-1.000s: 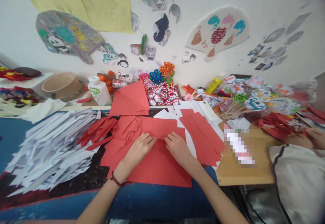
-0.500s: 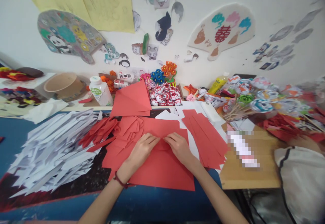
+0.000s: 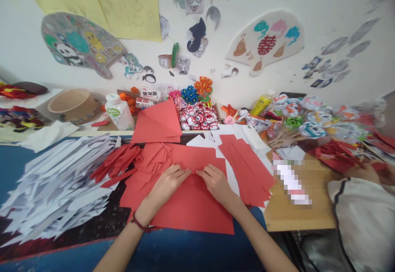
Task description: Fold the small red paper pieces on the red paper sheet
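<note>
Fingers pinched, my left hand (image 3: pixel 173 181) grips the left end of a small red paper piece (image 3: pixel 194 175). My right hand (image 3: pixel 216 183) pinches the same piece at its right end, with the fingertips of both hands close together. Its outline is hard to make out against the large red paper sheets (image 3: pixel 191 214) lying underneath. Left of my hands lie a heap of small red paper pieces (image 3: pixel 157 156) and a bundle of folded red strips (image 3: pixel 119 161). To the right, long red paper strips (image 3: pixel 245 169) rest on white paper.
Many folded white paper strips (image 3: pixel 64 181) cover the left of the blue table (image 3: pixel 173 251). Red square sheets (image 3: pixel 157 122), a white bottle (image 3: pixel 119 111) and paper flowers (image 3: pixel 200 117) stand behind. On the right are a wooden surface (image 3: pixel 299 218) and another person's pale clothing (image 3: pixel 364 218).
The whole view has shifted slightly to the left. Both hands keep their pinch on the small red paper piece, with little visible movement.
</note>
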`<state>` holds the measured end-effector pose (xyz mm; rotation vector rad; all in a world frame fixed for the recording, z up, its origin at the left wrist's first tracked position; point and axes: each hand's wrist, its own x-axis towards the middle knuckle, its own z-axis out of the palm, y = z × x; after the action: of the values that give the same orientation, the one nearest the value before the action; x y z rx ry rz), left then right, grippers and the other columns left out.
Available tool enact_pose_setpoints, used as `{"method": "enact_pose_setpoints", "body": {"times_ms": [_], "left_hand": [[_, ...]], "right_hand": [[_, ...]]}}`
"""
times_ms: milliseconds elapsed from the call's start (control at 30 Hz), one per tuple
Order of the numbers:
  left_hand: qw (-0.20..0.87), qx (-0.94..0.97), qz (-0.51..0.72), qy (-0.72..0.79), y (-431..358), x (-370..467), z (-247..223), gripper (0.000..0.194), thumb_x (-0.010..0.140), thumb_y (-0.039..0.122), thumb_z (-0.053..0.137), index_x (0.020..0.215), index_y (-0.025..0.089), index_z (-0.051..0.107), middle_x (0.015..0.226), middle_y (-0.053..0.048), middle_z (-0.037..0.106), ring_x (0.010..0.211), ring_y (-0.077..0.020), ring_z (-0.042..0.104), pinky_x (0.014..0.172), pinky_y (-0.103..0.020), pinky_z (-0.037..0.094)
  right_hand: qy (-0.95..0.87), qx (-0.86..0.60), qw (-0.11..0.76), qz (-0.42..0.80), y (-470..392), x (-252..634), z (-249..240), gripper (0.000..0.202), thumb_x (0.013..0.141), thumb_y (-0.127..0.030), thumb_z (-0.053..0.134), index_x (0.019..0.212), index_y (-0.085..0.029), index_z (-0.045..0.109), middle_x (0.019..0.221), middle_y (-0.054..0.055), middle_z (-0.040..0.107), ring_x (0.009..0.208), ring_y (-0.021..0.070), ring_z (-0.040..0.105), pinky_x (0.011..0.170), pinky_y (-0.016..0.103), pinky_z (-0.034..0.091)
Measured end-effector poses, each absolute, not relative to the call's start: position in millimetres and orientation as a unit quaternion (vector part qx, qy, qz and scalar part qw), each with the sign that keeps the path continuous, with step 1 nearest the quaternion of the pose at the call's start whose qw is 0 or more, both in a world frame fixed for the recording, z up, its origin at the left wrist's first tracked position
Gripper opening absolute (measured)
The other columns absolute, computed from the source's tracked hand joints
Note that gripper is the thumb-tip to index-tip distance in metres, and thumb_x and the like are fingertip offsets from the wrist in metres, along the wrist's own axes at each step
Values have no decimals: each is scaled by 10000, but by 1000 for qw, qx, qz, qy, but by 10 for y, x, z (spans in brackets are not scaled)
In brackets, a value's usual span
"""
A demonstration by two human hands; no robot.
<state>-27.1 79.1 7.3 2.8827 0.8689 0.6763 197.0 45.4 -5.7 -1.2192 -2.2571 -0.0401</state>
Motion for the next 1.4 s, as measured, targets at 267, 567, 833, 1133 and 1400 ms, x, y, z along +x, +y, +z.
{"method": "enact_pose_setpoints", "body": {"times_ms": [267,567,833,1133,1400], "left_hand": [[4,941,189,281,778,-281,28,314,978,150,408,1257,128,551,954,-88,674,824,-189,554,759,-339,502],[25,934,200,296,783,-310,-57,339,969,144,411,1279,143,548,941,-88,667,834,-197,552,775,-351,497],[26,931,223,287,788,-297,-38,349,966,149,399,1265,149,578,909,-97,664,806,-197,561,757,-349,501],[29,931,214,295,794,-315,-98,359,962,135,398,1276,152,572,944,-97,669,876,-202,578,843,-373,494],[6,931,231,283,805,-315,-98,349,956,130,420,1270,160,571,991,-89,686,870,-196,582,841,-357,489]], "right_hand": [[-777,-515,337,130,481,1924,20,227,939,-106,493,927,-187,705,836,54,651,792,179,600,713,302,506],[-750,-552,345,114,478,1857,-18,195,904,-80,532,908,-183,697,835,52,645,770,177,601,713,299,504],[-837,-492,228,-71,384,1818,-76,272,912,-27,421,1026,-109,653,886,113,629,852,230,561,806,366,458],[-842,-480,223,-105,351,1847,-31,287,943,-41,402,1034,-114,664,831,91,631,780,205,550,730,336,445],[-840,-471,214,-163,349,1837,-14,252,961,-74,432,983,-118,679,746,56,603,711,184,515,651,320,406]]}}
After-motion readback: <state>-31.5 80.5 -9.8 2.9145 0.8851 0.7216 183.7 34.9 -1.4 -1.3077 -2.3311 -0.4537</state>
